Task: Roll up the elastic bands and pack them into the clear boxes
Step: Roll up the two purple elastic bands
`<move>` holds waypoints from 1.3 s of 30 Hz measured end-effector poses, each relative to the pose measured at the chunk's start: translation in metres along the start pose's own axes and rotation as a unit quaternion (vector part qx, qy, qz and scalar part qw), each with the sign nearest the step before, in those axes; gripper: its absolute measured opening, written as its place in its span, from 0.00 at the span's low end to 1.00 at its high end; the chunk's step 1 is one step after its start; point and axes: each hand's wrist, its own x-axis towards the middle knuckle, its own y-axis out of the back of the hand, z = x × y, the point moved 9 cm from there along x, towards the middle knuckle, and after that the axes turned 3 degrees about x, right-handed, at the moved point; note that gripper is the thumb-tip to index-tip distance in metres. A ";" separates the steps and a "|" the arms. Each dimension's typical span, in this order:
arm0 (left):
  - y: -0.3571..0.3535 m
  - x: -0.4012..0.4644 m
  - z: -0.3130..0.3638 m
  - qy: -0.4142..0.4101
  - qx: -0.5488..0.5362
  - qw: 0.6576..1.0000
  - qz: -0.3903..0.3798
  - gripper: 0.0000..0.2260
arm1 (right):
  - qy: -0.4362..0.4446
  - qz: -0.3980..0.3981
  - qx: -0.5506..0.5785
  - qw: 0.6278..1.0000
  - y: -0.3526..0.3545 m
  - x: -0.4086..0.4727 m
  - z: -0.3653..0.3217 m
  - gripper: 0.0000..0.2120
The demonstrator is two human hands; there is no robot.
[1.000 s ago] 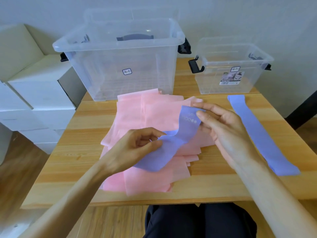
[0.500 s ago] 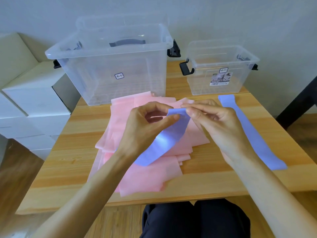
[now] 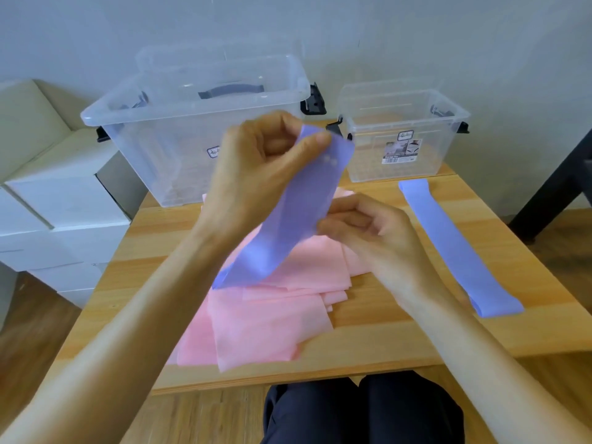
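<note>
A purple elastic band point(image 3: 288, 219) hangs in the air above a pile of pink bands point(image 3: 272, 315). My left hand point(image 3: 256, 168) pinches its top end, raised in front of the large clear box point(image 3: 179, 129). My right hand point(image 3: 368, 232) pinches the band's right edge lower down. The band's bottom end droops onto the pink pile. A second purple band point(image 3: 458, 245) lies flat on the table at the right. The small clear box point(image 3: 403, 136) stands at the back right.
The wooden table point(image 3: 400, 334) holds everything; its front edge is near my dark-trousered lap. Stacked white boxes point(image 3: 54, 200) stand to the left of the table. A dark furniture leg point(image 3: 554, 187) stands at the far right.
My left hand has lifted the purple band's end up and away. My right hand has slid down along the band to its middle.
</note>
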 end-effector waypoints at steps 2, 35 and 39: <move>0.007 0.008 0.016 -0.016 -0.005 1.000 0.020 0.06 | -0.014 -0.025 -0.003 1.000 -0.005 -0.004 0.009 0.08; -0.006 0.062 -0.023 0.105 -0.208 0.964 0.125 0.10 | -0.192 0.002 0.035 0.981 0.053 -0.085 0.064 0.02; -0.029 0.067 -0.076 0.191 -0.225 0.947 0.130 0.10 | -0.204 0.066 0.066 0.975 0.081 -0.103 0.071 0.02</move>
